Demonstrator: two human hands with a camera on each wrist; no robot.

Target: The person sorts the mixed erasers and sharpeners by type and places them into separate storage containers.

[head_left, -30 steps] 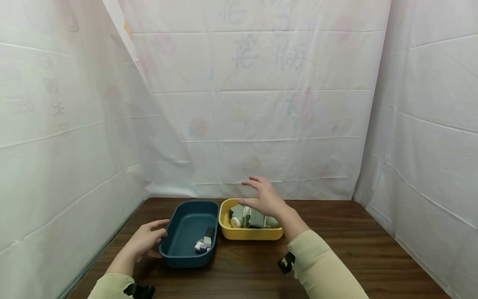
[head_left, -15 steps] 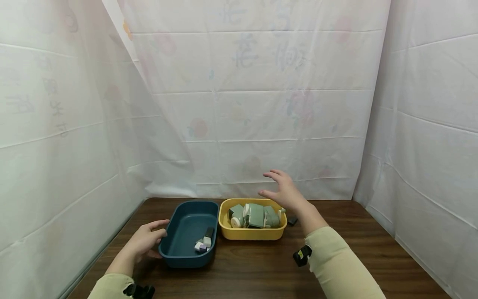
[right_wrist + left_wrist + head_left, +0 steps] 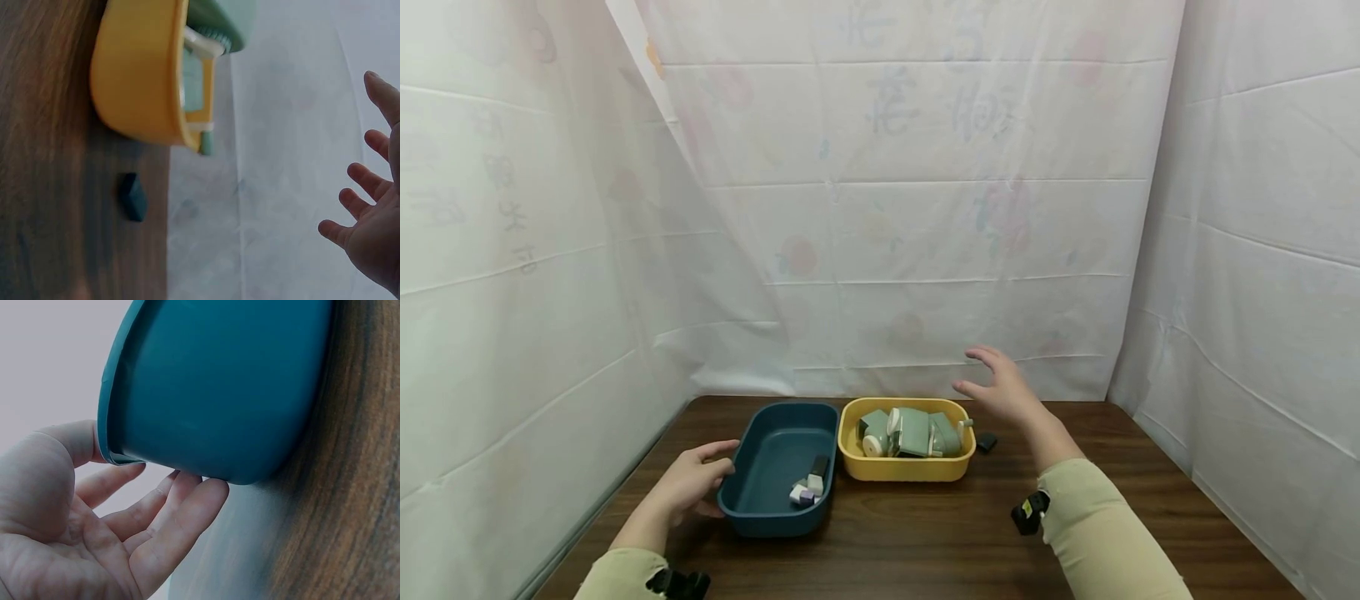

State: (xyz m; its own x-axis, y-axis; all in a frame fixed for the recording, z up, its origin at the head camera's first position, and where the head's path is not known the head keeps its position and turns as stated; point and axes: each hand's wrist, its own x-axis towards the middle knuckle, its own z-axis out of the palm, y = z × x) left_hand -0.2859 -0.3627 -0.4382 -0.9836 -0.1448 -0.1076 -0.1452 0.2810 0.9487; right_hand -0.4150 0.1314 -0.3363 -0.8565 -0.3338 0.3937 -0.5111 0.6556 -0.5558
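Observation:
My left hand (image 3: 688,483) is at the left side of a dark blue plastic bin (image 3: 767,525). The left wrist view shows its thumb at the rim and its fingertips (image 3: 215,487) touching the outer wall. Several small black, white and purple pieces (image 3: 808,493) lie in that bin. My right hand (image 3: 1011,392) hovers above and right of a yellow bin (image 3: 902,472), fingers spread and holding nothing. Pale green containers (image 3: 910,432), some with cream caps, fill the yellow bin. A small dark block (image 3: 987,442) lies on the table, below my right hand.
The two bins stand side by side on a dark wood table (image 3: 910,542). White sheeting (image 3: 880,250) hangs behind the table and along both sides.
My right hand has moved to the right, away from over the yellow bin. The small dark block, hidden a second ago, now shows. My left hand and both bins stay put.

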